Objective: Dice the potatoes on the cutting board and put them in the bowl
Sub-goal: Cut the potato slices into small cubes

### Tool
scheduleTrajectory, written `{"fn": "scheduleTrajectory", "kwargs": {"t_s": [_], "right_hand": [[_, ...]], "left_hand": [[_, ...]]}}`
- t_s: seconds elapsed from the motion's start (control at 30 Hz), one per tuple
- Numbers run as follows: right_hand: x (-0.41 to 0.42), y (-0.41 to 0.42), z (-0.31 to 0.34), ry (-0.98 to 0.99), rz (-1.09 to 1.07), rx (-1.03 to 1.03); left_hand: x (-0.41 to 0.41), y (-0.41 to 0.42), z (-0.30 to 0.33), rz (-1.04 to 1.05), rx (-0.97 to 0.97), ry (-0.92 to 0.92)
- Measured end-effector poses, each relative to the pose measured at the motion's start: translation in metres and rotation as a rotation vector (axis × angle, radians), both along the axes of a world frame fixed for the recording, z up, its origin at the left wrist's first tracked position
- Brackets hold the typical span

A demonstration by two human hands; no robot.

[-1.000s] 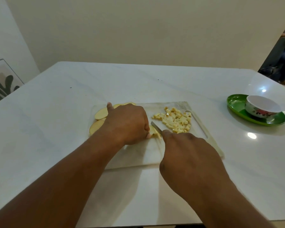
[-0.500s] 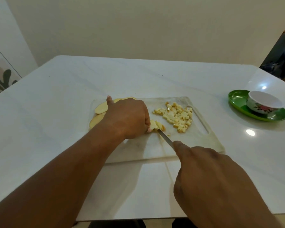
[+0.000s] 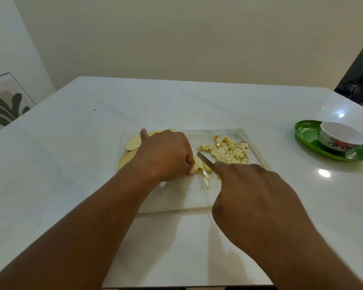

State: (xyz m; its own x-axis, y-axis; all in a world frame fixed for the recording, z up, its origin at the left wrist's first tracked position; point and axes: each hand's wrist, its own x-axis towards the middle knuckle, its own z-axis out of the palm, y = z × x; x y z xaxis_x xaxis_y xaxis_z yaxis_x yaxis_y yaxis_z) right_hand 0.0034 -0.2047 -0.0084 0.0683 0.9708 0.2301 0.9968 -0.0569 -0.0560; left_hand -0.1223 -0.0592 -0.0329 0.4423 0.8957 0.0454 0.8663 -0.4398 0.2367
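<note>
Left hand [image 3: 166, 154] fingers curl onto potato strips [image 3: 198, 164]; right hand [image 3: 252, 197] fingers grasp knife [image 3: 204, 161]

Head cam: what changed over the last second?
The right hand drew the knife back toward the person, then pushed it forward again through the potato piece under the left hand; cut strips now lie beside the blade. Left hand's hold, diced pile, slices, and bowl are unchanged.

Left grip [image 3: 166, 154] curled, right grip [image 3: 254, 197] clenched
</note>
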Motion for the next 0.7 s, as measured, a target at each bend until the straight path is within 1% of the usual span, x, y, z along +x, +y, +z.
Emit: {"fn": "scheduleTrajectory", "kwargs": {"t_s": [0.03, 0.13, 0.23, 0.33, 0.47, 0.57, 0.7], "right_hand": [[0.001, 0.005, -0.005, 0.018, -0.001, 0.025], [-0.005, 0.010, -0.012, 0.088, 0.028, -0.013], [-0.002, 0.011, -0.019, 0.086, 0.046, -0.011], [-0.002, -0.001, -0.021, 0.141, 0.047, -0.033], [0.001, -0.022, -0.018, 0.157, 0.028, -0.076], [0.002, -0.030, -0.013, 0.162, 0.049, -0.073], [0.004, -0.026, -0.007, 0.135, 0.020, -0.090]], "left_hand": [[0.000, 0.000, 0.000, 0.002, 0.002, 0.001], [0.000, -0.001, -0.001, 0.002, -0.001, 0.009], [0.000, 0.000, -0.002, 0.020, -0.005, -0.006], [0.000, 0.001, -0.003, 0.041, -0.029, -0.040], [0.000, -0.001, -0.002, 0.034, -0.031, -0.027], [-0.002, 0.000, -0.002, 0.006, 0.004, -0.024], [-0.004, 0.000, 0.001, -0.031, 0.070, -0.013]]}}
